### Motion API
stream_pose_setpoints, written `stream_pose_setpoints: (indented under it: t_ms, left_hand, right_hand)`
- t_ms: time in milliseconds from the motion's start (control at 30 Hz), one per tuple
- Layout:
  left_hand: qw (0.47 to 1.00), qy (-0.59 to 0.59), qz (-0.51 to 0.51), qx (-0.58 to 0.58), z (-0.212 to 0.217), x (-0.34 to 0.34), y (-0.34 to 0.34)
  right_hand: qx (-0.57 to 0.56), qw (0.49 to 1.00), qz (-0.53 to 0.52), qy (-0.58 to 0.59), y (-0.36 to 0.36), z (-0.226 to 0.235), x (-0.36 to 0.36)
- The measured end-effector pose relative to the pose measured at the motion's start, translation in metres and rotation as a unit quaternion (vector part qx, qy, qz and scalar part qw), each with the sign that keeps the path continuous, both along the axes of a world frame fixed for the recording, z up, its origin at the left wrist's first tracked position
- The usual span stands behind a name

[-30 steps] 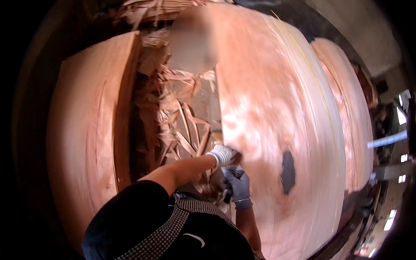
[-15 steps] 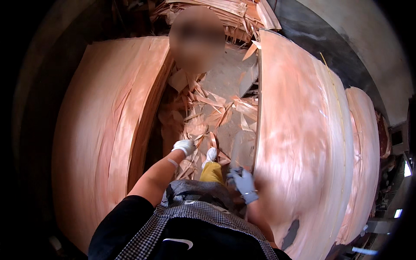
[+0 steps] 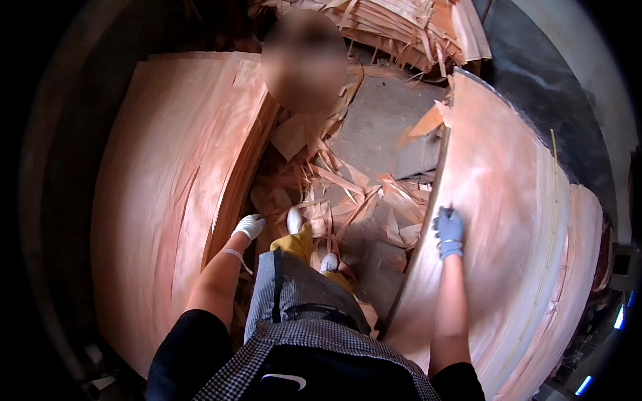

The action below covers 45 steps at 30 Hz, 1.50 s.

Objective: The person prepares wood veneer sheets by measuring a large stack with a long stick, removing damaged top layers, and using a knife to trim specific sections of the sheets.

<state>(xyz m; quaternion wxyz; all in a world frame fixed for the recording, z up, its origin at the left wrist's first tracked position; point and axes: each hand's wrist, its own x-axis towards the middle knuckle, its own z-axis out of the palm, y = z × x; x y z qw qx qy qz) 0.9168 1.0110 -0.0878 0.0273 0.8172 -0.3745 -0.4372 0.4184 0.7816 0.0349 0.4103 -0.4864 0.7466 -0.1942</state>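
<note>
My left hand (image 3: 249, 228), in a white knit glove, hangs beside the inner edge of the left stack of wood veneer sheets (image 3: 174, 167). Its fingers are curled in and no object shows in them. Over the near part of the right veneer stack (image 3: 495, 200) is my right hand (image 3: 449, 232), in a grey-blue glove. Those fingers are closed, with something small and dark at their tips that I cannot make out. Whether this hand touches the top sheet is unclear.
Torn veneer strips (image 3: 334, 180) litter the concrete floor (image 3: 381, 107) between the stacks, around my white shoes (image 3: 294, 220). A ragged veneer pile (image 3: 401, 33) stands at the far end. A thin yellow strip (image 3: 554, 180) lies along the right stack. Another person's blurred head shows ahead.
My right hand has moved forward and right, from beside my apron to over the right stack. My left hand has shifted left toward the left stack. My feet have stepped and the view has turned.
</note>
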Motion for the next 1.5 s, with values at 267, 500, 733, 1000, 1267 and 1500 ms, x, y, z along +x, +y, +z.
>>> stream_pose_setpoints:
  t_ms: [267,500,733,1000,1267,1500]
  left_hand:
    - [0.996,0.036,0.063,0.055,-0.172,0.062,-0.174]
    - [0.977,0.017,0.17,0.128,-0.341,0.115,-0.288]
    - [0.802,0.104,0.573,0.137,-0.487,0.146,-0.356]
    - [0.689,0.444,0.561,-0.117,-0.475,0.143,-0.35]
    - [0.577,0.593,0.553,-0.1,-0.182,0.096,-0.333]
    - [0.559,0.614,0.547,-0.104,-0.076,0.1,-0.282]
  right_hand:
    - [-0.033,0.948,0.019,0.316,-0.048,-0.068,-0.051]
    - [0.003,0.939,-0.106,0.328,-0.028,-0.053,-0.068]
    - [0.048,0.897,-0.318,0.304,0.04,0.0,-0.175]
    - [0.048,0.895,-0.359,0.263,-0.003,-0.018,-0.106]
    - [-0.004,0.928,-0.148,0.341,0.015,-0.07,-0.099]
    - [-0.072,0.922,-0.055,0.376,-0.03,-0.064,-0.033]
